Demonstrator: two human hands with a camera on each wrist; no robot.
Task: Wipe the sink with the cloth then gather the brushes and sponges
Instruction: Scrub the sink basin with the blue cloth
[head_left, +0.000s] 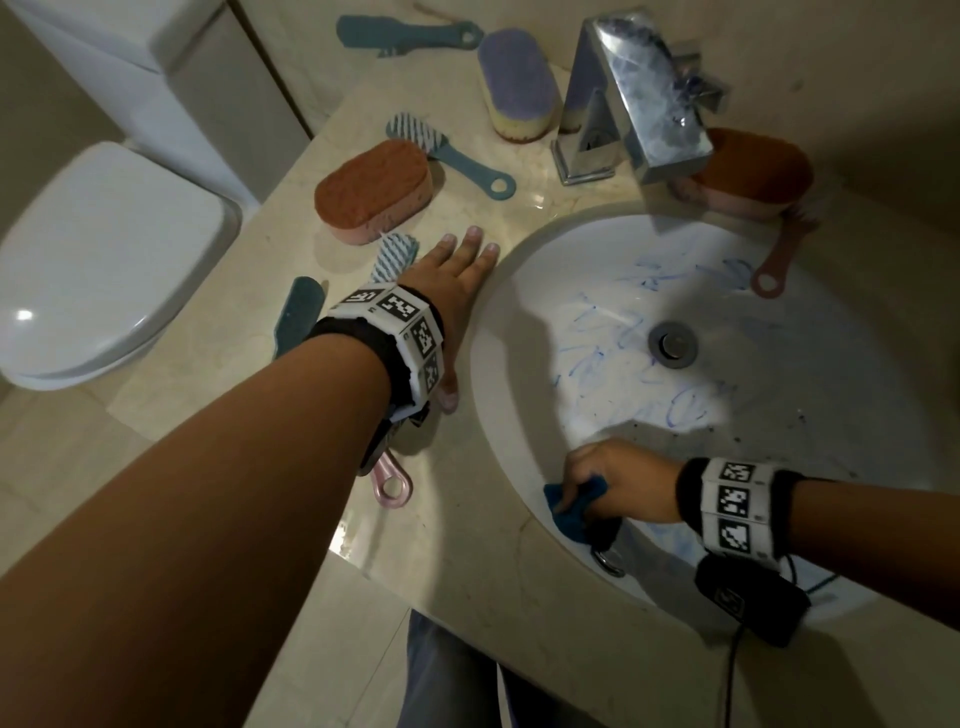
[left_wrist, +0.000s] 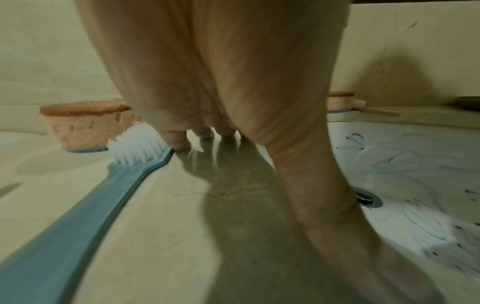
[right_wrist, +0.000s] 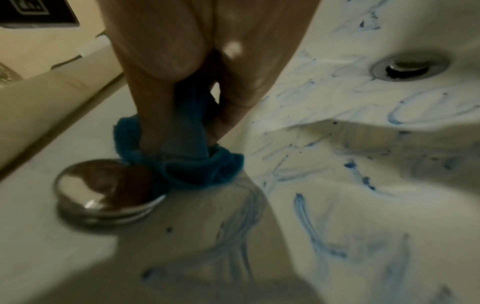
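A white round sink (head_left: 519, 291) streaked with blue marks is set in the beige counter. My right hand (head_left: 605, 480) grips a crumpled blue cloth (head_left: 574, 506) (right_wrist: 192, 164) against the sink's near wall, beside a chrome overflow cap (right_wrist: 103, 191). My left hand (head_left: 460, 280) lies flat with straight fingers on the counter left of the sink. Beside it lies a teal brush (head_left: 395, 254) (left_wrist: 85, 195). An orange sponge (head_left: 374, 189) (left_wrist: 85, 123), a second teal brush (head_left: 447, 153), a purple sponge (head_left: 519, 83), a third teal brush (head_left: 410, 34), another orange sponge (head_left: 748, 169) and pink brushes (head_left: 779, 260) (head_left: 392, 480) are spread around.
A chrome faucet (head_left: 634, 98) stands at the back of the sink above the drain (head_left: 672, 344) (right_wrist: 407, 66). A white toilet (head_left: 98, 260) sits left of the counter. Another teal handle (head_left: 298, 317) lies near the counter's left edge.
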